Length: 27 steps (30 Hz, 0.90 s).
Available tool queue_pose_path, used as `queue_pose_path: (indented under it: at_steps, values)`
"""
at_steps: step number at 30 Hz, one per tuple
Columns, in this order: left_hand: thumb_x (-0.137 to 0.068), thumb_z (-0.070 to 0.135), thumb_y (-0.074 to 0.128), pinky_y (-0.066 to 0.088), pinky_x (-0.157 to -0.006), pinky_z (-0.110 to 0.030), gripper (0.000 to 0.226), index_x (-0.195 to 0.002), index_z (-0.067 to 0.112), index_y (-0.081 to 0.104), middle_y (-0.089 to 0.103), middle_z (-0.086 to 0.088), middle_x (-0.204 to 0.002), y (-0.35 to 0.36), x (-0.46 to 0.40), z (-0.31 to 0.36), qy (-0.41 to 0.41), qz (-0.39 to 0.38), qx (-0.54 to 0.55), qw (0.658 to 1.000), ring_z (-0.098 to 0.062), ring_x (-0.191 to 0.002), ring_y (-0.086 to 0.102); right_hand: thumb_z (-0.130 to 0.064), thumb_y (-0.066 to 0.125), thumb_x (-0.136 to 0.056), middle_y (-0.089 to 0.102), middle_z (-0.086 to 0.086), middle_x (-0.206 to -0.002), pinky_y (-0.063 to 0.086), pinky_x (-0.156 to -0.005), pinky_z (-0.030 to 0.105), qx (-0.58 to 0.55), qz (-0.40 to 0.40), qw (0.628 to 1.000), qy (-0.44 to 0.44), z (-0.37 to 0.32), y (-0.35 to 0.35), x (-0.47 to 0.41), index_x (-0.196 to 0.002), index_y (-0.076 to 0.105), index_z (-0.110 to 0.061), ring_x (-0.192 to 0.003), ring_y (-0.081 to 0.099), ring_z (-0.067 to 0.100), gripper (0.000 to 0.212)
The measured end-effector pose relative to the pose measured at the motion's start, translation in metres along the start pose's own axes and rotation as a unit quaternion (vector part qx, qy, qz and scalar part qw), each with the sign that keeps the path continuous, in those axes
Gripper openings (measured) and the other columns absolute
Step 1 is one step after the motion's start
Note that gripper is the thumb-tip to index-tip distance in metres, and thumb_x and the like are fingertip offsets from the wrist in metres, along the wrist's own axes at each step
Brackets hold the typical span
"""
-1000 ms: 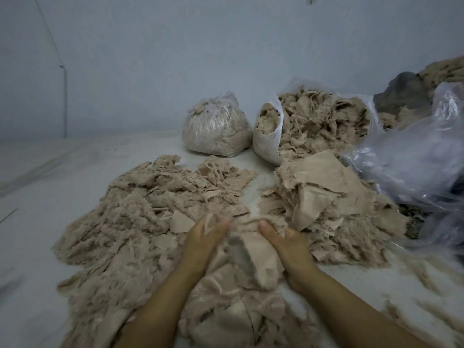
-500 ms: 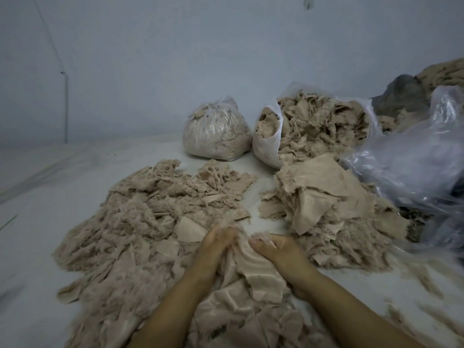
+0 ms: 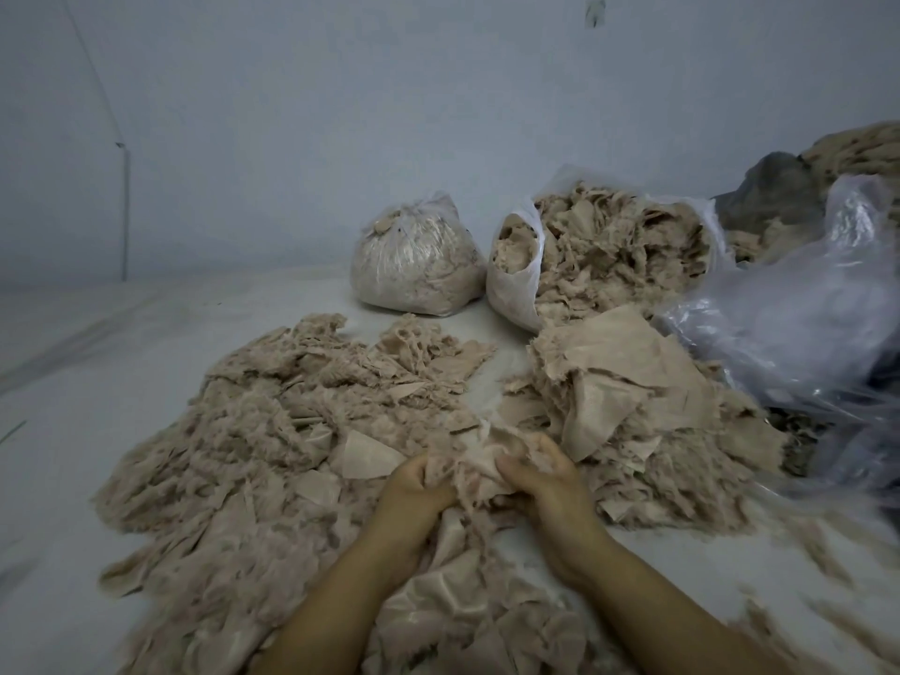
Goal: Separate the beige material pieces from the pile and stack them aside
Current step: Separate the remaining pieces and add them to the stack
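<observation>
Head view looks down on a pale white sheet-covered surface [image 3: 121, 343], whether floor or worktop I cannot tell, where both hands meet over a crumpled beige piece of fuzzy-edged fabric [image 3: 479, 460]. The left hand [image 3: 414, 494] has its fingers curled round the piece's left side, and the right hand [image 3: 545, 484] has its fingers curled round the right side, so each is gripping the same scrap. It sits at the near middle of the surface, on the right fringe of the broad loose pile of beige fluff and fabric scraps [image 3: 272, 431] and just beside the smaller heap of flat beige fabric pieces [image 3: 628, 397] toward the right edge, which I take to be the sorted stack.

To do this step well, the hands should probably draw apart gently so the clinging fibres let go without dragging neighbouring scraps along, then lift the piece clear before carrying it right. Laying it flat on the heap, rather than dropping it bunched, would keep the stack from sliding.

Much is hard to read. The fingertips are buried in folds, so how firm the grip is stays unclear, and the piece's full outline is hidden under the hands. Everything is nearly one colour in dim light, so where one scrap ends and another starts is a guess. At the far edge a tied clear plastic bag of beige fluff [image 3: 419, 265] and an open white plastic bag stuffed with beige scraps [image 3: 516, 289] stand, and crumpled translucent plastic sheeting [image 3: 798, 324] covers whatever lies at the right edge.
</observation>
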<state>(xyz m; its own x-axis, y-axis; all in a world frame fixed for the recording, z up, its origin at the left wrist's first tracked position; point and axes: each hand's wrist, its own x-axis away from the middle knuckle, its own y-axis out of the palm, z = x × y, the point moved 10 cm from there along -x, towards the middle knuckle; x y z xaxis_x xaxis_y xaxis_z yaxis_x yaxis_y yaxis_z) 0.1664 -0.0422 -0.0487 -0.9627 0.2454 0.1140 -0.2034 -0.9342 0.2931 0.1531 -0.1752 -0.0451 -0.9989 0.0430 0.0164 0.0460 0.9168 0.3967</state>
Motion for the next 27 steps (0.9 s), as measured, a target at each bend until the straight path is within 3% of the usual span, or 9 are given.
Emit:
queue_pose_path:
  at_steps: [3,5,7,10,14,17,20,23,27]
  values:
    - [-0.064,0.001,0.075,0.057,-0.062,-0.034,0.047,-0.108,-0.003,0.059,0.071,-0.018,-0.092,-0.006,-0.001,0.005,0.009,-0.005,0.002,1.000,-0.029,-0.079,0.070,-0.028,0.075,-0.073,0.073,0.013,-0.100,0.054,-0.075,0.034,0.006,-0.046,0.998,0.029,0.002,0.003,0.000,-0.101,0.066,-0.010,-0.091,0.070,0.026,0.034]
    - [-0.067,-0.002,0.075,0.058,-0.073,-0.038,0.048,-0.112,0.001,0.060,0.070,-0.019,-0.101,0.003,0.002,0.003,-0.003,-0.050,-0.019,0.999,-0.030,-0.091,0.069,-0.033,0.073,-0.076,0.074,0.011,-0.096,0.054,-0.075,0.035,0.058,-0.043,0.997,0.012,-0.001,0.004,0.002,-0.099,0.068,-0.007,-0.087,0.071,0.026,0.035]
    - [-0.072,-0.001,0.075,0.055,-0.085,-0.041,0.048,-0.117,0.004,0.060,0.068,-0.019,-0.112,0.015,0.009,-0.001,-0.027,-0.101,-0.050,0.993,-0.032,-0.104,0.065,-0.029,0.067,-0.084,0.072,0.008,-0.081,0.053,-0.067,0.032,0.088,0.012,0.996,-0.025,-0.007,-0.003,0.002,-0.086,0.066,-0.004,-0.073,0.067,0.022,0.025]
    - [-0.068,0.008,0.076,0.057,-0.072,-0.028,0.038,-0.106,0.008,0.069,0.073,-0.012,-0.097,0.021,0.013,0.000,-0.036,-0.133,-0.058,0.989,-0.021,-0.089,0.071,-0.015,0.057,-0.094,0.065,0.001,-0.068,0.047,-0.057,0.030,0.105,0.092,0.987,-0.084,-0.023,-0.014,0.006,-0.085,0.065,-0.006,-0.062,0.058,0.017,0.015]
    - [-0.086,-0.001,0.059,0.049,-0.052,-0.020,0.017,-0.102,0.005,0.059,0.061,0.000,-0.061,0.009,0.006,0.009,-0.007,-0.066,-0.010,0.998,-0.009,-0.052,0.057,-0.008,0.053,-0.095,0.064,-0.012,-0.060,0.042,-0.049,0.014,0.118,0.126,0.973,-0.155,-0.051,-0.010,0.013,-0.084,0.067,-0.017,-0.053,0.055,0.001,0.020]
    - [-0.092,-0.007,0.044,0.044,-0.044,-0.021,0.021,-0.085,0.001,0.062,0.051,-0.001,-0.049,-0.006,0.001,0.010,-0.003,-0.003,0.030,1.000,-0.011,-0.041,0.048,-0.009,0.058,-0.092,0.066,-0.013,-0.060,0.043,-0.048,0.012,0.131,0.139,0.964,-0.186,-0.074,-0.011,0.017,-0.079,0.068,-0.018,-0.054,0.057,0.000,0.019]
    - [-0.092,-0.004,0.047,0.049,-0.042,-0.021,0.017,-0.082,-0.001,0.061,0.062,-0.008,-0.052,-0.019,0.001,0.015,0.003,0.043,0.055,0.998,-0.015,-0.043,0.060,-0.016,0.063,-0.089,0.056,-0.012,-0.052,0.037,-0.045,0.014,0.200,0.137,0.946,-0.215,-0.117,-0.011,0.015,-0.060,0.064,-0.019,-0.050,0.050,0.004,0.029]
    - [-0.095,0.007,0.049,0.052,-0.045,-0.024,0.018,-0.104,-0.003,0.061,0.070,-0.014,-0.066,-0.022,0.001,0.010,-0.016,0.050,0.057,0.997,-0.020,-0.053,0.068,-0.029,0.064,-0.088,0.055,-0.014,-0.057,0.039,-0.054,0.023,0.324,0.182,0.897,-0.241,-0.178,-0.021,0.002,-0.063,0.062,-0.022,-0.059,0.050,0.007,0.027]
    - [-0.096,0.023,0.044,0.057,-0.058,-0.031,0.035,-0.095,0.002,0.072,0.073,-0.018,-0.087,-0.016,0.001,0.003,-0.057,0.019,0.096,0.994,-0.026,-0.074,0.072,-0.033,0.061,-0.090,0.055,-0.002,-0.103,0.041,-0.085,0.034,0.555,0.253,0.744,-0.273,-0.221,-0.020,0.006,-0.109,0.059,-0.019,-0.104,0.051,0.020,0.024]
